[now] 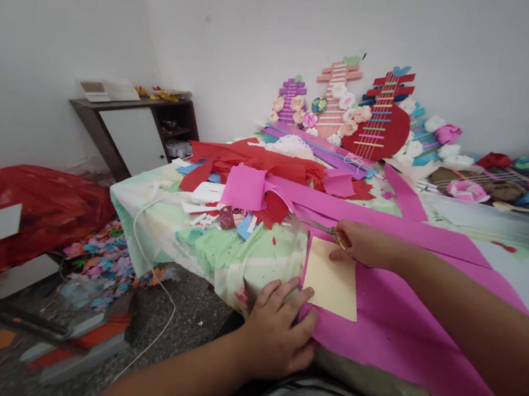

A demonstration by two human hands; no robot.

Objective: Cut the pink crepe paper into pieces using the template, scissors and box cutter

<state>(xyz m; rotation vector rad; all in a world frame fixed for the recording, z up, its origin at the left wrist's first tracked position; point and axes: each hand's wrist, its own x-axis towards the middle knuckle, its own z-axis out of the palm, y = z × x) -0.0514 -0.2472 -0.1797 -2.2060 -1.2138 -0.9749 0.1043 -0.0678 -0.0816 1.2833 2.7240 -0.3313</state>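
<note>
In my right hand (356, 242) is a pair of scissors (338, 235), with the fingers closed around the handles. The blades point left, over the upper edge of a cream paper square (334, 284). That square lies on a large sheet of magenta paper (392, 314), close to its left edge. My left hand (281, 326) rests at the lower left corner of the magenta sheet, fingers spread, fingertips touching the paper edges. Beyond the scissors runs a long magenta strip (382, 223), and a smaller magenta piece (244, 187) lies to the left.
Red paper scraps (255, 159) and a white box-like device (208, 193) with a cable cover the table's left part. Decorated paper guitars (380, 126) lean on the wall. A low cabinet (134, 129) stands back left; a red plastic bag (41, 201) and paper scraps litter the floor.
</note>
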